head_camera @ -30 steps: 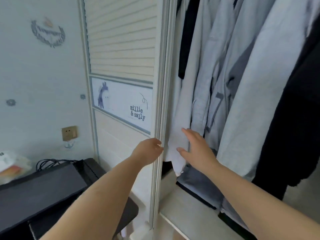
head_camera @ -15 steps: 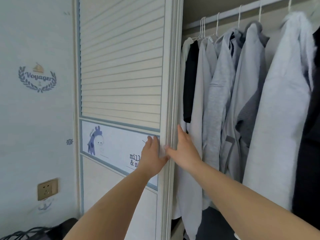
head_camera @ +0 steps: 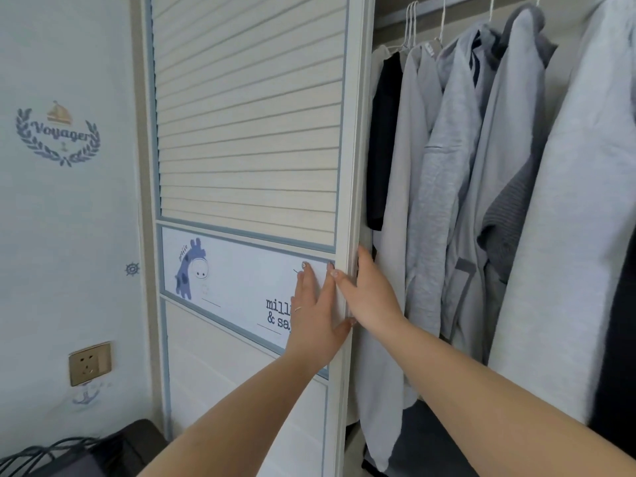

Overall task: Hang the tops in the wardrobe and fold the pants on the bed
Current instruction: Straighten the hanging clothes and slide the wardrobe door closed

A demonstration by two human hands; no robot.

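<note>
Head view: the wardrobe door [head_camera: 247, 139] was a slatted sliding panel with a cartoon giraffe strip [head_camera: 241, 284] across the middle, and both hands were on its right edge. The left hand [head_camera: 315, 315] lay flat on the front of the door over the "millie & sally" lettering, fingers straight and together, thumb hooked round the door's edge, so a wide grip, pressing and not clutching anything. The right hand [head_camera: 370, 297] was just on the other side of that same edge, fingers straight and pointing up along the frame, thumb reaching over toward the left hand's fingers; also a wide grip, touching the door only.

Right of the door the wardrobe [head_camera: 385, 15] stood open and was pretty full. On the rail, thin white hangers [head_camera: 411, 24] carried a row of tops [head_camera: 444, 173]: a black one at the far left, then several light grey ones, one with a darker grey knit part, and a big pale grey one at the right edge. Something dark hung at the very right, couldn't tell what. Low down in the wardrobe there was dark fabric, too murky to say more.

On the left wall: a "Voyager" decal [head_camera: 58, 132], a brass-coloured socket [head_camera: 90, 363], and cables [head_camera: 51, 452] on a dark surface in the near left corner.
</note>
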